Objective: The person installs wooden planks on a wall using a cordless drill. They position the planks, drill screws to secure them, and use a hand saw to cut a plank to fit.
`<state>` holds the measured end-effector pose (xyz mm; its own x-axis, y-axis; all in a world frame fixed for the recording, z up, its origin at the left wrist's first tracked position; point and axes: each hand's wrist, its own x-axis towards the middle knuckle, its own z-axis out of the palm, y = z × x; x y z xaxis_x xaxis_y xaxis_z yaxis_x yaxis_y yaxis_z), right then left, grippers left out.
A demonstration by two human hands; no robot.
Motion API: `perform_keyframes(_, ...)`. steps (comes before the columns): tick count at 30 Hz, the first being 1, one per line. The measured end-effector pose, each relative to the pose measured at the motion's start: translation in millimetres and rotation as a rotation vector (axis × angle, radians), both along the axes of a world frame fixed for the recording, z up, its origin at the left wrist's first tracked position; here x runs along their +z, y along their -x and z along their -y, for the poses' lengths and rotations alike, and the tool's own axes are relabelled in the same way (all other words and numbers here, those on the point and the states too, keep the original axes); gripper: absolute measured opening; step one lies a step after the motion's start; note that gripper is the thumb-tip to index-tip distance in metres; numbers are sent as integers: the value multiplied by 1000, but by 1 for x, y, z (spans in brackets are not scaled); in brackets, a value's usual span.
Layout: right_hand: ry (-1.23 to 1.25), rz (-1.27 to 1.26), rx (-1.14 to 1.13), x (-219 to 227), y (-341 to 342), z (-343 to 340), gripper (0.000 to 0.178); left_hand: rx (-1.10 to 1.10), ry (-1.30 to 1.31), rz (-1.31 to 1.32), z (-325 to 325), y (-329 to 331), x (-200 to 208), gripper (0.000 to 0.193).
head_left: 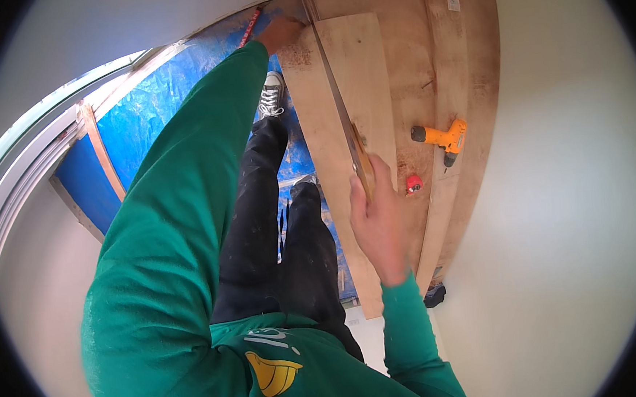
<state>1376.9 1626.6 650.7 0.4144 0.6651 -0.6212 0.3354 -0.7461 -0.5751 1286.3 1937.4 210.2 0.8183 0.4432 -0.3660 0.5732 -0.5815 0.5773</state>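
Note:
My right hand [379,227] is closed around the yellowish handle of a handsaw [341,110]. Its long, narrow blade points away from me, and the tip reaches the far end of a pale wooden plank [357,72]. Under the blade runs another long plank [331,168], which stretches back toward me. At the far end, my left hand [281,33] lies beside the saw's tip, by the plank's left edge. Its fingers are too dark and small to make out.
An orange cordless drill [442,136] and a small red round item [413,184] lie on the boards at the right. Blue sheeting [148,100] covers the floor at the left, with a red-marked strip [251,26] near my left hand. My sneaker [271,93] stands beside the plank.

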Motion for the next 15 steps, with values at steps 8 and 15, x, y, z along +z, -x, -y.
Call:
perform_keyframes(8, 34, 80, 24, -1, -3, -2, 42, -202, -214, -94, -2, -6, 10, 36)
perform_keyframes(15, -111, 107, 52, -11, -8, 4, 44, -171, -124, 36, -2, -2, 14, 37)
